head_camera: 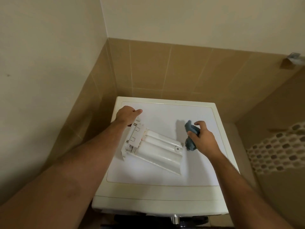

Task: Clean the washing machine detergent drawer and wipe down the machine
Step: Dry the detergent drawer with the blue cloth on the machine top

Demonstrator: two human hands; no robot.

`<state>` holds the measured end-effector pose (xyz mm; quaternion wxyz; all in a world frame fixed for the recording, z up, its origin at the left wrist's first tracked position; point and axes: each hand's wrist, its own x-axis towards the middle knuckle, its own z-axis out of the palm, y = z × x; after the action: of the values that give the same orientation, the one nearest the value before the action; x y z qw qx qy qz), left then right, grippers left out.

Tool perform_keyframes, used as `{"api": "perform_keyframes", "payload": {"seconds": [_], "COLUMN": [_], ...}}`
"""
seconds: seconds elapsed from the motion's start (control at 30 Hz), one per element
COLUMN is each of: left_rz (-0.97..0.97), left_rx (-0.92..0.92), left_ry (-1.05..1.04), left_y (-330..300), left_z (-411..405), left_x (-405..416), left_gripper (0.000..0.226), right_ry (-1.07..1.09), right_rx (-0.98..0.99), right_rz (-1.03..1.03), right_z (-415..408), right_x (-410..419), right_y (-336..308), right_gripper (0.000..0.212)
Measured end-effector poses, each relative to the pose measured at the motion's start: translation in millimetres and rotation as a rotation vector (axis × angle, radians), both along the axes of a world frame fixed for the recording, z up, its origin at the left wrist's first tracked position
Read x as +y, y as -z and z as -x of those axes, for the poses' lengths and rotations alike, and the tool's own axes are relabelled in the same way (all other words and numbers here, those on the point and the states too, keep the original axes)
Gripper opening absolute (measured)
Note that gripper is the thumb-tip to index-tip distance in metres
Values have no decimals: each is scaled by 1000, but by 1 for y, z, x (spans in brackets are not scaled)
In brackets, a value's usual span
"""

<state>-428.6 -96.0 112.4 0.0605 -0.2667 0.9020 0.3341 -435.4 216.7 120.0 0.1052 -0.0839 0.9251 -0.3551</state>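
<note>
A: Nearest first, then: what sits on the washing machine [165, 182]?

B: The detergent drawer [153, 148] lies upside down on the machine's white top, slanting from its far left part toward its near right part.

A: And the hands?

B: The right hand [202, 138] is just right of the drawer's right end, above the lid. It pinches a bunched blue-grey cloth [191, 137] between thumb and curled fingers, and the cloth hangs down toward the lid.

A: The left one?

B: The left hand [127, 115] is over the drawer's far left end, fingers curled. It seems to grip that end, though the back of the hand hides the contact.

A: Beyond the machine?

B: Brown wall tiles [165, 70] rise behind it, a pale painted wall [181, 17] above them. Right of the machine stands a white basket [277, 151] with honeycomb holes.
</note>
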Motion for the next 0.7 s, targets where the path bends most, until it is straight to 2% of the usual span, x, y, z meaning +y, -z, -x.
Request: {"api": "perform_keyframes", "payload": {"seconds": [0.1, 0.2, 0.3, 0.4, 0.47, 0.57, 0.7], "left_rz": [-44, -104, -119, -62, -26, 16, 95], "left_rx": [108, 175, 223, 205, 215, 258, 267], "left_ry": [65, 164, 160, 155, 143, 116, 105], "left_y": [5, 15, 23, 27, 29, 32, 34], "left_z": [-13, -28, -33, -32, -33, -32, -30], "left_x": [-3, -4, -2, -1, 0, 3, 4], "left_gripper": [47, 50, 46, 45, 45, 44, 44], "right_ry": [11, 27, -128, -240, -286, -314, -370], "right_rx": [113, 167, 150, -24, -68, -94, -32], "right_rz": [-185, -218, -283, -244, -191, -151, -216], "right_z": [-3, -6, -10, -15, -12, -1, 10], "right_x": [-21, -50, -83, -103, -108, -115, -137], "right_y": [-2, 11, 31, 51, 58, 62, 64], "right_gripper": [32, 37, 54, 42, 36, 33, 32]}}
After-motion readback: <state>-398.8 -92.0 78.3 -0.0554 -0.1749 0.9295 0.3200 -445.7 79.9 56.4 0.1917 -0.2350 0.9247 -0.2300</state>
